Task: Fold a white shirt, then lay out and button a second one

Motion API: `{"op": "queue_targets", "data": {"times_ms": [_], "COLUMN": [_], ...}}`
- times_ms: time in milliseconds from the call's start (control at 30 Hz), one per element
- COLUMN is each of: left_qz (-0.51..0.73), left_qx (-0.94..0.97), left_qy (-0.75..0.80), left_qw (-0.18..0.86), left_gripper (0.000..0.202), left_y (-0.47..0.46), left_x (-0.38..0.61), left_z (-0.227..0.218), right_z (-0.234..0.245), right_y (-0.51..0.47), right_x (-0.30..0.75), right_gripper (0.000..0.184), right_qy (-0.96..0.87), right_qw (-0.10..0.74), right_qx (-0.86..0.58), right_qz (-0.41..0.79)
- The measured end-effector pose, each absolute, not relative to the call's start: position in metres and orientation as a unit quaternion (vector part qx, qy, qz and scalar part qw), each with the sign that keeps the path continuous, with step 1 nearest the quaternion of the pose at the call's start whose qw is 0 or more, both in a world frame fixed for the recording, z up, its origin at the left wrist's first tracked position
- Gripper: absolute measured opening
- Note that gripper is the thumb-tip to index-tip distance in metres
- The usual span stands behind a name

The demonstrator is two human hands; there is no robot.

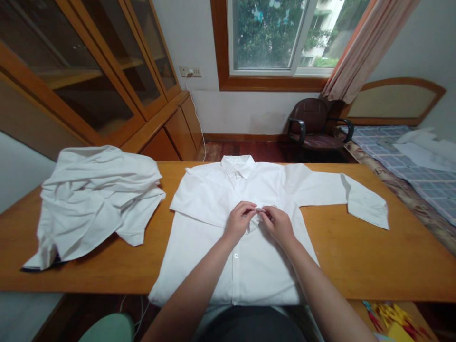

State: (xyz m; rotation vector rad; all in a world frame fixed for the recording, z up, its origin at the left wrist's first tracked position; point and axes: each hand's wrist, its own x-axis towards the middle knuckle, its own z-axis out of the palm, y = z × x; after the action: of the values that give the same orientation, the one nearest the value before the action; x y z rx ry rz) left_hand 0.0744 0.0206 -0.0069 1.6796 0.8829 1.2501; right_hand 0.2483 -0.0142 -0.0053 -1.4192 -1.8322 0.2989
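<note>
White shirt (pixel 256 270): judged soft, light, limp; placket (pixel 260 209), good hold, pinched by left hand (pixel 239 221) and right hand (pixel 280 227); pile (pixel 89 199) at 9 o'clock.

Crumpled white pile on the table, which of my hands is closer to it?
Left. The left hand pinches the front of the shirt, on the side toward the pile; the right hand pinches just beside it, farther off.

A single head-worn camera sits at the near edge of the desk (pixel 356 266), close above the shirt (pixel 249 270), looking forward and down toward the window (pixel 270 33) opposite.
</note>
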Motion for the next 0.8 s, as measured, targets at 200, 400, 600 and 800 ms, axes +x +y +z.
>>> {"op": "queue_targets", "data": {"times_ms": [200,400,600,800], "left_qz": [0.503,0.498,0.48,0.476], "left_qx": [0.68,0.686,0.698,0.699], "left_qy": [0.351,0.353,0.361,0.364], "left_qw": [0.402,0.397,0.39,0.391], "left_gripper": [0.006,0.009,0.011,0.011], "left_y": [0.0212,0.0204,0.0174,0.0177], "left_x": [0.0748,0.0743,0.0747,0.0748], "left_z": [-0.0085,-0.0066,-0.004,-0.0043], "right_z": [-0.0031,-0.0048,-0.006,-0.0102], "right_y": [-0.0142,-0.0153,-0.0122,-0.0095], "right_x": [0.2474,0.2473,0.2509,0.2531], "right_gripper": [0.016,0.017,0.018,0.021], "right_qy": [-0.733,-0.736,-0.724,-0.723], "right_qw": [0.389,0.376,0.362,0.364], "right_qx": [-0.55,-0.556,-0.578,-0.568], "right_qz": [0.095,0.085,0.107,0.147]}}
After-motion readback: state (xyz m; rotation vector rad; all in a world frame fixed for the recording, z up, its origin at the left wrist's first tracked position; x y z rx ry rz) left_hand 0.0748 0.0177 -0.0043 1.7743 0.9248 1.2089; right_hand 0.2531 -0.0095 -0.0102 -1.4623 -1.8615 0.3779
